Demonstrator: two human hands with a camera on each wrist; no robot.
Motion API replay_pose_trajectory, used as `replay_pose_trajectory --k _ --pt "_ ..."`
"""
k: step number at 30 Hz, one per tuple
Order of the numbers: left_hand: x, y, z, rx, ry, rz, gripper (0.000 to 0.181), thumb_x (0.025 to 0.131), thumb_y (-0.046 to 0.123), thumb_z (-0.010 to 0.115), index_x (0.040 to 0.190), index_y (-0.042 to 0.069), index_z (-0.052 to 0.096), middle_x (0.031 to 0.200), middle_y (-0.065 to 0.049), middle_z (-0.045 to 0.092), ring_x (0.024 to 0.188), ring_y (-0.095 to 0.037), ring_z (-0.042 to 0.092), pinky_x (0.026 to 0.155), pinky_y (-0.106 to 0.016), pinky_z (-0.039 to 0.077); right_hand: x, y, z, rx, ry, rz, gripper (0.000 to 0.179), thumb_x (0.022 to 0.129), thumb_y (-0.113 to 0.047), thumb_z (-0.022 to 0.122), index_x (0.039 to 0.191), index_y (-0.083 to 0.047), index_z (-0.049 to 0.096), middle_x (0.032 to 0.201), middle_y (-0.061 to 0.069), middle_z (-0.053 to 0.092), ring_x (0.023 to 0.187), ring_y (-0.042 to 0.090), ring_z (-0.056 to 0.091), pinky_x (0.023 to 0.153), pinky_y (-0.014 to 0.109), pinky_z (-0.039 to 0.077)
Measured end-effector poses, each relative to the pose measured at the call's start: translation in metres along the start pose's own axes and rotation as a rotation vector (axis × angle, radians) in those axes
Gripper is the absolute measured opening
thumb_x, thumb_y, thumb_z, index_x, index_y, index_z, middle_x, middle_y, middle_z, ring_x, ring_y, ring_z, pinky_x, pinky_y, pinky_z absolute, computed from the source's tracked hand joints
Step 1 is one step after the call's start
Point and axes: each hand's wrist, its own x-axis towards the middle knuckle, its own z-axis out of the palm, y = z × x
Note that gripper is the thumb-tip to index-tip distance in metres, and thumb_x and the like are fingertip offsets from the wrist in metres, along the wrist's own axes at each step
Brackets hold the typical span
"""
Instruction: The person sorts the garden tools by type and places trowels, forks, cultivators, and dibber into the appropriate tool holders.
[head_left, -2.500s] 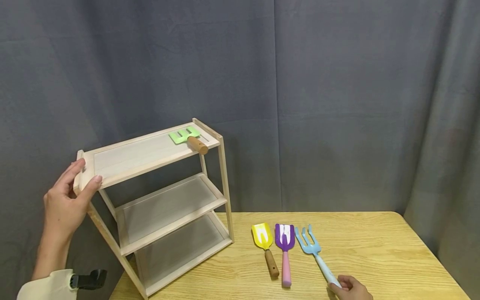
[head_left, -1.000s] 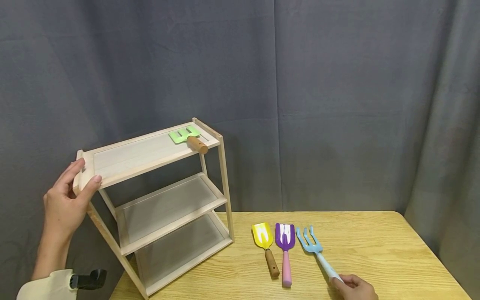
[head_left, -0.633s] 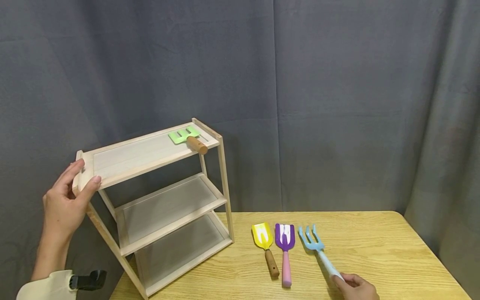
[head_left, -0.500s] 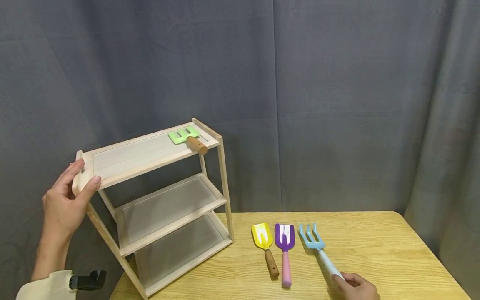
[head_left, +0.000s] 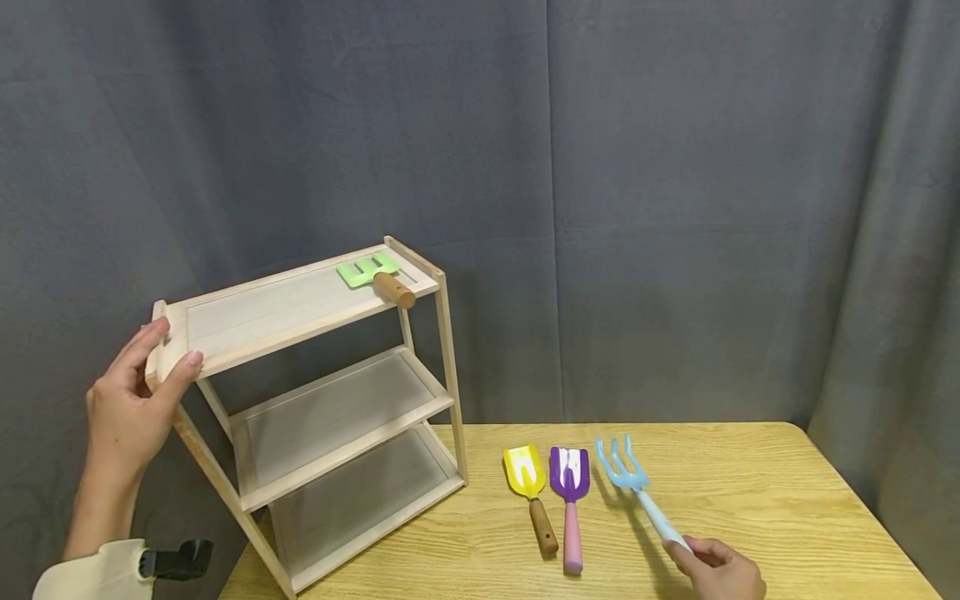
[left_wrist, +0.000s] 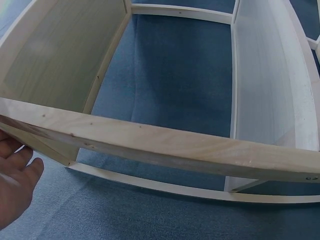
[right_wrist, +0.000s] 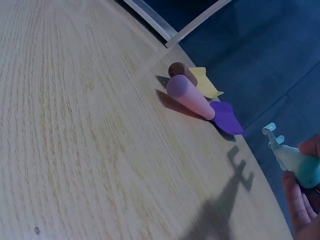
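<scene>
My left hand (head_left: 129, 398) grips the left end of the top board of a three-tier wooden shelf (head_left: 247, 354), thumb at the front corner and fingers over the end rail. In the left wrist view the fingers (left_wrist: 20, 159) reach round the frame's edge. My right hand (head_left: 716, 568) holds the handle end of a light blue garden fork (head_left: 660, 521), its three tines pointing away. The fork is raised off the table, and its shadow falls beside it; the right wrist view shows that shadow apart from the fork (right_wrist: 290, 156).
On the wooden table (head_left: 787, 492) lie a yellow hand shovel (head_left: 525, 471) with a wooden handle and a purple one (head_left: 570, 475) with a pink handle, side by side. A green hand fork (head_left: 369, 270) rests on the top board's right end. Grey curtain (head_left: 675, 208) hangs behind.
The blue fork has risen from the table and shifted slightly right in my right hand, its shadow separating from it. My left hand and the shelf stay put.
</scene>
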Motion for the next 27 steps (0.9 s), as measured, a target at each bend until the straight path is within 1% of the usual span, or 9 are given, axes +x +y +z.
replay_pose_trajectory --k 7,14,20,27 --pt "0.001 0.001 0.0 -0.013 0.0 0.012 0.05 0.078 0.012 0.066 0.126 0.008 0.052 0.13 -0.002 0.047 0.12 -0.006 0.037 0.093 -0.015 0.03 -0.005 -0.012 -0.006 -0.04 0.007 -0.005 0.053 0.053 -0.049 0.079 0.08 -0.004 0.07 0.073 0.003 0.067 0.061 0.009 0.061 0.051 0.025 0.046" --pt "0.0 0.002 -0.001 -0.003 -0.006 0.003 0.05 0.079 0.013 0.066 0.126 0.009 0.051 0.13 0.0 0.046 0.12 -0.005 0.036 0.094 -0.016 0.03 -0.01 -0.024 -0.011 -0.018 -0.01 -0.027 0.055 0.052 -0.051 0.08 0.081 -0.005 0.071 0.075 0.0 0.068 0.062 0.008 0.061 0.053 0.024 0.046" --pt "0.0 0.003 -0.001 0.001 -0.006 -0.002 0.05 0.078 0.013 0.066 0.126 0.009 0.051 0.13 0.0 0.046 0.12 -0.005 0.037 0.094 -0.016 0.03 -0.015 -0.032 -0.014 0.0 -0.05 -0.055 0.053 0.051 -0.049 0.08 0.08 -0.005 0.071 0.075 0.0 0.068 0.062 0.009 0.062 0.053 0.024 0.046" --pt "-0.001 0.001 -0.001 -0.001 -0.013 -0.007 0.051 0.078 0.014 0.066 0.127 0.01 0.051 0.131 0.001 0.046 0.121 -0.005 0.035 0.095 -0.017 0.029 -0.021 -0.043 -0.018 0.023 -0.105 -0.043 0.054 0.05 -0.046 0.082 0.082 -0.005 0.071 0.076 0.003 0.067 0.064 0.011 0.062 0.054 0.026 0.048"
